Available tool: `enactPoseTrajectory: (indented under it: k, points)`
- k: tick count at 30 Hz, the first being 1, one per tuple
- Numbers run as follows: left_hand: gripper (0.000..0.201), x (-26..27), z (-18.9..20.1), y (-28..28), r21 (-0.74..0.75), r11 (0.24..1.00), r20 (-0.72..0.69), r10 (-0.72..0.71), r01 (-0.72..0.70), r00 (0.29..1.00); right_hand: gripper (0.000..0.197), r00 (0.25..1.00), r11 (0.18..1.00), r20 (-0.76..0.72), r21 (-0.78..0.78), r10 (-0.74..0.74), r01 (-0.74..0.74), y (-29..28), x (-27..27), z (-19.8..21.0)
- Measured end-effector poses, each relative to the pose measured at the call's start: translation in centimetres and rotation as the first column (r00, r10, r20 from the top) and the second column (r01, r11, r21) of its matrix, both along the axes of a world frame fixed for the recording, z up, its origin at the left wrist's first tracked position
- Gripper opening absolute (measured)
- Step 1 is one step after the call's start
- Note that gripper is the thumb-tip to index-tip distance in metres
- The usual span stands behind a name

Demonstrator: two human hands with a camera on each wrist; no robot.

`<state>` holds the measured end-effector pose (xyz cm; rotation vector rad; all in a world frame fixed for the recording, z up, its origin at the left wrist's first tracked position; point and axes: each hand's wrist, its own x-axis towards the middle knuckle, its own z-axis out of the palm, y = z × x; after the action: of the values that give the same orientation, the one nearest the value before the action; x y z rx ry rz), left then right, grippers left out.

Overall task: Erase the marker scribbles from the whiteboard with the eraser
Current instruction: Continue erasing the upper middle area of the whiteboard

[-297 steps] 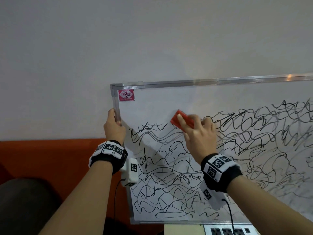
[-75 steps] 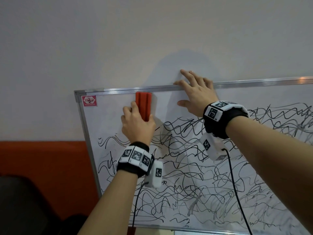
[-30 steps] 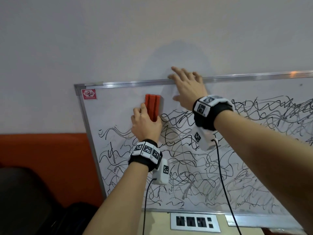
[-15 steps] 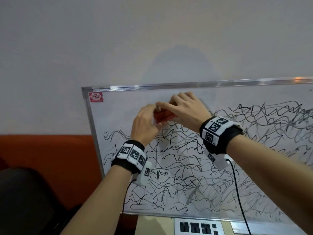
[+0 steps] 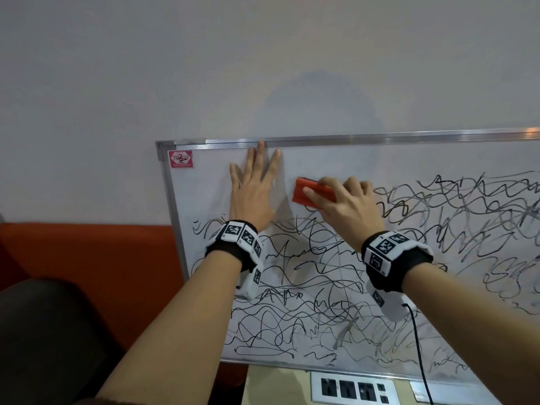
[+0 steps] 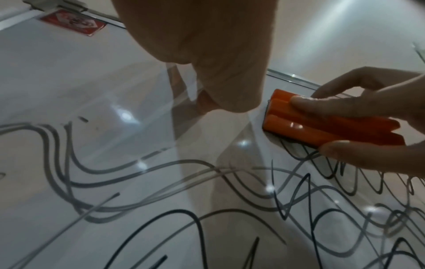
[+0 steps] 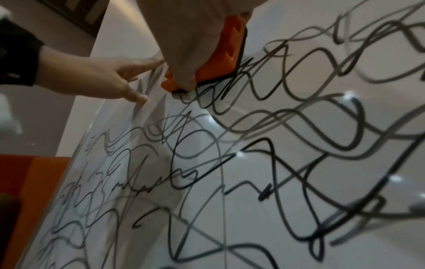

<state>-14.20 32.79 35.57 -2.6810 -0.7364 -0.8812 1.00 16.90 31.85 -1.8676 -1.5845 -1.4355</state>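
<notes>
Half a second back both hands met over the eraser; now the right hand (image 5: 342, 206) has it alone, and the left hand (image 5: 254, 191) has gone off to lie flat on the whiteboard (image 5: 204, 188), fingers straight and spread, fingertips up by the top frame.

The eraser (image 5: 309, 195) is orange-red, pressed against the board just right of that flat hand, at the upper edge of the scribbles (image 5: 321, 287). The right thumb lies under it and the fingers curl over its top, gripping it. From the left wrist view the eraser (image 6: 322, 125) sits right on the first loops of ink, with a dark pad under it.

Black scribbles cover the board from below the hands to the bottom frame and away to the right. The strip along the top is wiped, and a red sticker (image 5: 181, 159) sits in the top left corner.

Behind the board there is a pale wall (image 5: 204, 68), and an orange-red band (image 5: 87, 258) lower left. Below the board a white power strip (image 5: 353, 388) lies on a tan surface. A black cable (image 5: 418, 346) hangs from the right wrist, crossing the lower scribbles.
</notes>
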Motion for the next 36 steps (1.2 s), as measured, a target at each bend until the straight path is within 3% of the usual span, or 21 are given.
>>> enactPoseTrajectory:
  k: [4,8,11,16,19,23,26,28,32,36]
  points:
    - [0.118,-0.1,0.3,-0.5,-0.018,1.000,-0.015,0.019,-0.019,1.000,0.054,0.998,0.998,0.063,-0.068,-0.001,0.005,0.0,-0.3,-1.1]
    - [0.119,-0.2,0.5,-1.1,0.013,0.998,-0.056,0.065,-0.064,0.996,0.050,0.998,0.997,-0.015,0.046,-0.056,0.057,-0.6,-0.1,-0.7]
    - [0.112,0.0,0.4,-1.6,0.076,0.995,-0.014,0.062,-0.061,0.998,0.053,0.999,0.998,0.047,-0.054,-0.025,0.027,-0.8,0.1,-1.2]
    - [0.115,1.3,0.7,-1.5,0.014,1.000,0.007,-0.006,0.006,1.000,0.049,0.997,0.995,-0.034,0.063,-0.071,0.073,-1.5,0.5,-0.6]
    - [0.108,1.6,0.2,-1.3,-0.024,0.999,0.069,-0.033,0.035,0.997,0.051,0.998,0.998,0.057,-0.052,-0.035,0.038,-1.7,0.6,-0.9]
    - [0.087,2.1,0.1,-1.2,0.005,0.999,0.197,-0.039,0.039,0.980,0.051,0.997,0.995,-0.029,0.063,-0.078,0.079,-2.0,0.7,-0.5]
    - [0.072,2.3,1.2,-1.0,0.092,0.996,0.276,-0.036,0.011,0.960,0.051,0.998,0.998,0.010,0.012,-0.064,0.064,-1.8,0.0,-1.3]
    - [0.077,2.3,1.4,-0.9,0.136,0.991,0.269,-0.036,-0.001,0.962,0.052,0.998,0.998,0.033,-0.016,-0.060,0.060,-2.0,0.4,-0.9]
    - [0.091,2.7,1.0,-1.1,0.121,0.991,0.264,0.025,-0.059,0.964,0.047,0.997,0.994,-0.038,0.082,-0.065,0.068,-1.9,0.6,-0.5]
    - [0.087,3.3,0.6,-1.7,0.085,0.990,0.252,0.088,-0.112,0.964,0.054,0.998,0.999,0.059,-0.022,-0.027,0.028,-2.1,1.0,-1.0]
